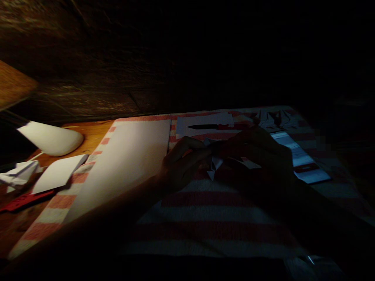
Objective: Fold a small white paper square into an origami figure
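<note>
A: Hands?

B: Left hand had a narrow grip, pinching the folded paper. Right hand had its fingertips at the paper's other side. Too dark there; couldn't tell whether that grip was closed on it.

A: Where was the paper?

B: Between the hands, over the middle of the striped cloth, nearer its far edge than its near one. One pointed end hung downward.

A: Far edge?

B: Small sheet near it, just beyond the left hand. Knife lay across the sheet, dark blade toward the left edge, red handle toward the right. Creased papers sat at the far right corner.

A: Sides?

B: Phone near the right edge, screen lit, just beside the right hand. Large sheet along the left edge, partly under the left forearm's line of sight.

A: Off the cloth?

B: White lamp base stood on the counter, outside the cloth's left edge. Crumpled paper lay further out, beside a red-handled item, type unclear.
</note>
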A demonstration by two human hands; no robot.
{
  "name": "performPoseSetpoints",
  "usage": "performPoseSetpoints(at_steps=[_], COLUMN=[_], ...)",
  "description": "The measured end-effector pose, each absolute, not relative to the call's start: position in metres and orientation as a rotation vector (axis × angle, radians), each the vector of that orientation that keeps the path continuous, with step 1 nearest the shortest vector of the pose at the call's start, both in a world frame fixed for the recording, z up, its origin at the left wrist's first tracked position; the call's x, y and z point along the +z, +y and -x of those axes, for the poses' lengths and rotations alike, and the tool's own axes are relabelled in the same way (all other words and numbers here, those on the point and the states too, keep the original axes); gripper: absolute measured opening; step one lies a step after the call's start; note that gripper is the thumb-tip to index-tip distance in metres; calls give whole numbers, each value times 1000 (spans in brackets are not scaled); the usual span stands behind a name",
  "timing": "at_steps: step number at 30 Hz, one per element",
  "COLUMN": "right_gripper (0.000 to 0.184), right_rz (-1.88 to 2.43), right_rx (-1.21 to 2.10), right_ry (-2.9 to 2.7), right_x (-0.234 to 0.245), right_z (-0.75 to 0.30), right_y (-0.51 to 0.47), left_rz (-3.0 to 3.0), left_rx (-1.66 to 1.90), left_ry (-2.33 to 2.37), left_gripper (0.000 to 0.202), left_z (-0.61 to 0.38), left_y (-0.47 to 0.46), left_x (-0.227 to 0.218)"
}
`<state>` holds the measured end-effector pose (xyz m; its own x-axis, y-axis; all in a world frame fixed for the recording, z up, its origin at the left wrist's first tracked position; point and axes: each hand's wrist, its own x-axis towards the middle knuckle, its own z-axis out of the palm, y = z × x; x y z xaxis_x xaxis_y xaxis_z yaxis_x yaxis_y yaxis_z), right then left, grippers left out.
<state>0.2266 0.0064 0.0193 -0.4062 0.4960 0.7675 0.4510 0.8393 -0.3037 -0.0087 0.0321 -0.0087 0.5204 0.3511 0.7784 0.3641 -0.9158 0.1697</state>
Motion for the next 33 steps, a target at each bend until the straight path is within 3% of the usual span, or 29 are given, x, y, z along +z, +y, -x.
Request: performPoseSetpoints(at_steps=[11,33], right_gripper=[25,16], right_rz=[667,652], right_rx=[28,83], right_ry=[-2130,-2133], right_x=[17,23], right_z=[-232,-228], right_y=[6,-1], left_rz=[2735,2751], left_rx=[-1352,-1369], left_ry=[-658,-662], left_gripper=[31,30], left_z=[9,10], left_y=[29,32], left_x=[-8,-11])
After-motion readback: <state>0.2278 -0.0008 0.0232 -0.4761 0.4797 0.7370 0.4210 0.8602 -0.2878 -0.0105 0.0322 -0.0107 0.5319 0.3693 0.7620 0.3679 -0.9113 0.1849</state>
